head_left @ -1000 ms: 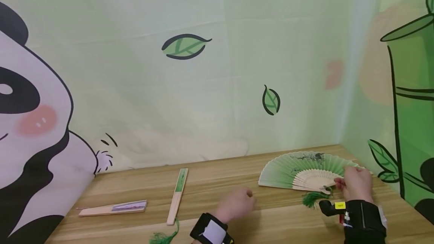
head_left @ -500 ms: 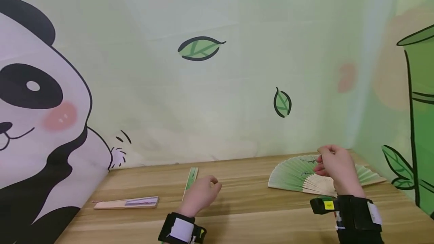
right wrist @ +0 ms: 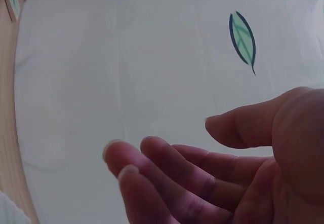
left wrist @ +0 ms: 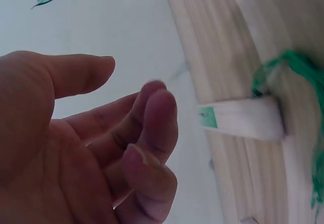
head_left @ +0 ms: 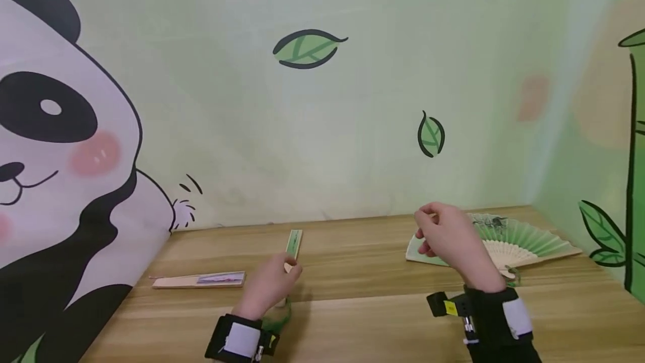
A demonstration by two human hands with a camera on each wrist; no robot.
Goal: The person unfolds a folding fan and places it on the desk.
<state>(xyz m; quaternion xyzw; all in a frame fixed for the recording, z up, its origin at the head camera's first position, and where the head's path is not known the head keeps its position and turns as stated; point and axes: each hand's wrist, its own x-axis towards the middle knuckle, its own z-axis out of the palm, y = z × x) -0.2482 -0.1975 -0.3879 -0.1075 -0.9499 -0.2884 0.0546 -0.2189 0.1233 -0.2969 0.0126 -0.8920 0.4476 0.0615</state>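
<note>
In the head view my left hand [head_left: 269, 284] hovers over the folded green fan [head_left: 294, 244], hiding its middle. Its fingers are loosely bent, and the left wrist view shows nothing between thumb and fingers. That fan's pale sticks and green tassel [left wrist: 304, 72] lie beyond the fingertips there. My right hand [head_left: 450, 240] is raised in front of the left part of a spread green fan [head_left: 534, 240], which lies on the table with a dark printed picture. Its relaxed fingers hold nothing in the right wrist view. A second folded fan [head_left: 201, 279], with a purple-white panel, lies left of my left hand.
The wooden table [head_left: 363, 318] meets a pale green cloth backdrop [head_left: 353, 128] at its back edge. A printed panda [head_left: 106, 206] covers the left side, and printed bamboo [head_left: 637, 184] stands at the right. Both wrists wear black camera straps [head_left: 496, 318].
My right hand has let go of the spread fan and moved up and left. My left hand has moved left to over the folded green fan. The head view has shifted slightly.
</note>
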